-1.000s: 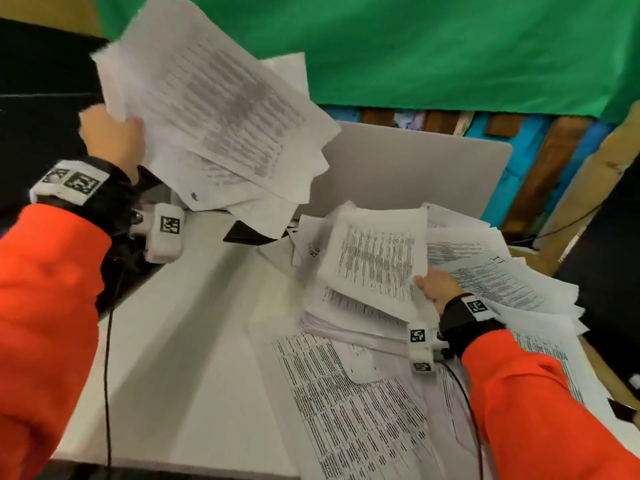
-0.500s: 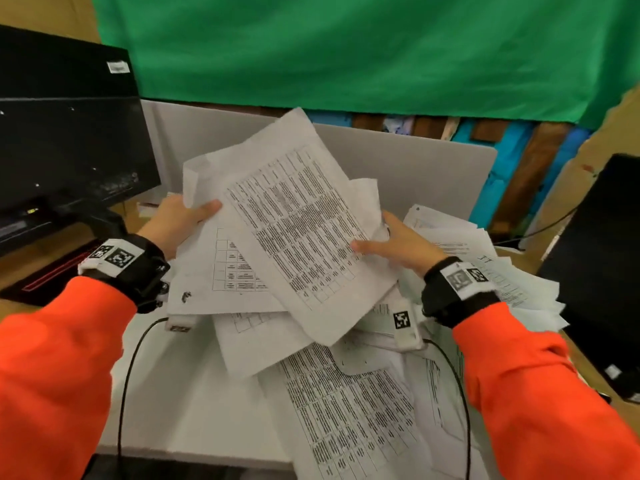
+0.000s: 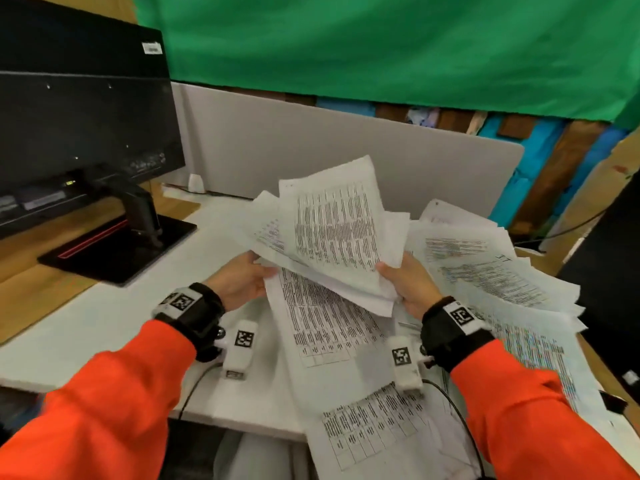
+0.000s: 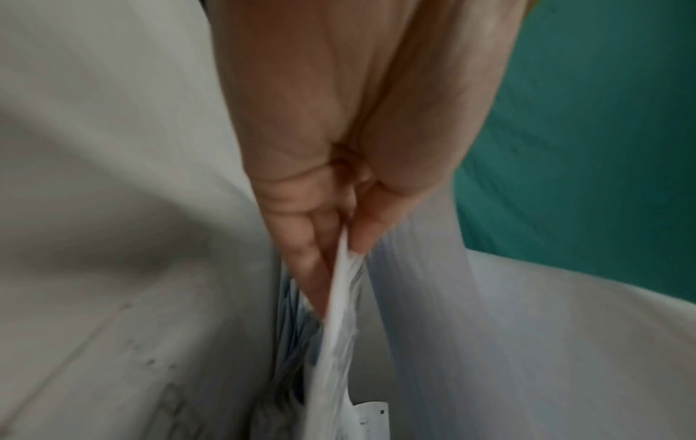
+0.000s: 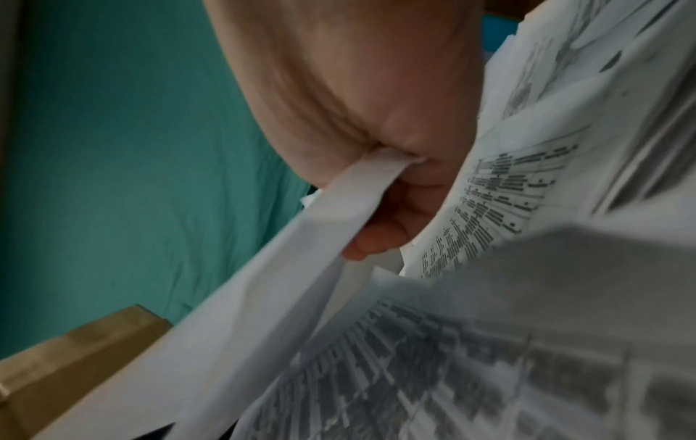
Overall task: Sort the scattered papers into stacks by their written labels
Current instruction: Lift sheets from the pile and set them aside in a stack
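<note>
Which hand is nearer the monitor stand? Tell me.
Left. The left hand grips the paper bundle just right of the monitor stand; the right hand holds the bundle's far side.

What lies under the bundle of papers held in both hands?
Under the bundle lie more printed sheets on the white desk. Anything beneath those sheets is covered.

Monitor left of papers on desk

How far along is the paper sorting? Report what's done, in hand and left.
Done: no neat stack by label shows anywhere. In hand: the left hand and right hand both grip one fanned bundle of printed sheets. Left: loose papers lie overlapping across the white desk, labels mostly unreadable.
</note>
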